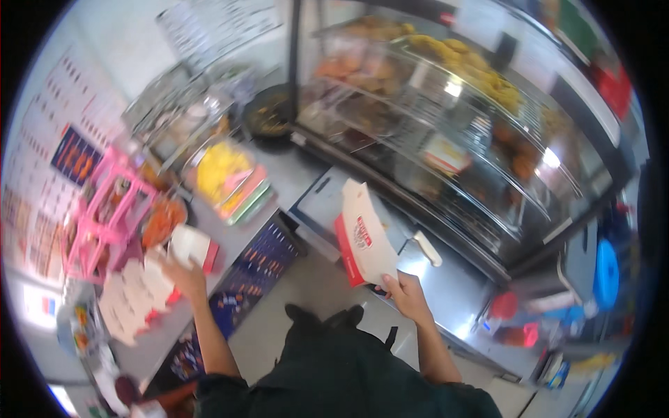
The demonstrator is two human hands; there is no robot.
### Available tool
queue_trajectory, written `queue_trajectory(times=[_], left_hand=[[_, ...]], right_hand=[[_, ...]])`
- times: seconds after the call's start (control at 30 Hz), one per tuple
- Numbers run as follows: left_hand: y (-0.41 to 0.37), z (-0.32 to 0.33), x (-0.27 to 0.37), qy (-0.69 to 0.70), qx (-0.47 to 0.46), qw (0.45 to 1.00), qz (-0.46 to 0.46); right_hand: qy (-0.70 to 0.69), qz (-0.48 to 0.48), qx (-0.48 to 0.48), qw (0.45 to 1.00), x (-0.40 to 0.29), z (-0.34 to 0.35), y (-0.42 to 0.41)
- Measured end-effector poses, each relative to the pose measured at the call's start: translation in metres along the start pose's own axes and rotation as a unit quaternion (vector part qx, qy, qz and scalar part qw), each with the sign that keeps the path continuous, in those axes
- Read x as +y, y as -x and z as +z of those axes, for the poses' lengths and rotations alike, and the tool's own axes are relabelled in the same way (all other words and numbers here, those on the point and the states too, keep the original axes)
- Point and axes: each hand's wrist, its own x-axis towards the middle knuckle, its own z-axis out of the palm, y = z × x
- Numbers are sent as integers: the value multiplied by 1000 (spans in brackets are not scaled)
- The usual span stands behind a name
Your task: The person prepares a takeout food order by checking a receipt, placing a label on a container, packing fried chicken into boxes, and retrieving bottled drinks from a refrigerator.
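Note:
My right hand (405, 295) grips the lower corner of a red and white paper food box (371, 235), which is held up with its lid raised. My left hand (185, 277) reaches over the left counter, at a row of similar paper boxes (133, 298) standing close together. It is blurred, so whether its fingers hold a box is unclear. Another white and red box (191, 245) lies just beyond this hand. Beside it is a bowl of orange-red food (164, 219). A cream-handled utensil (428, 249) lies on the steel counter to the right.
A glass display case (444, 130) with fried food on racks stands ahead. Along the left counter are a pink plastic rack (112, 209), a clear container of yellow food (222, 172) and a dark pan (269, 112). Part of another person (172, 394) shows at the lower left.

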Motion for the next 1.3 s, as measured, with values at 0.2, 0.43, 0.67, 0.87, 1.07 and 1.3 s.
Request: queue_trajectory(times=[0.2,0.43,0.67,0.87,1.07,1.3], left_hand=[[-19,13,-3,-13,-86,996,-8],[-32,-1,25,132,-91,985,67],[-13,49,35,-114,-265,956,53],[-36,54,3,-269,-435,845,159],[-27,90,-34,-210,-526,815,127],[22,125,-151,-163,-465,865,90]], right_hand=[[13,-22,-45,999,-11,38,-15],[112,-153,-117,975,-13,74,-55],[117,-183,-78,973,-59,149,-79],[73,-186,-82,976,-31,163,-76],[69,-148,-88,983,-31,140,-69],[78,-113,-124,983,-22,137,-91]])
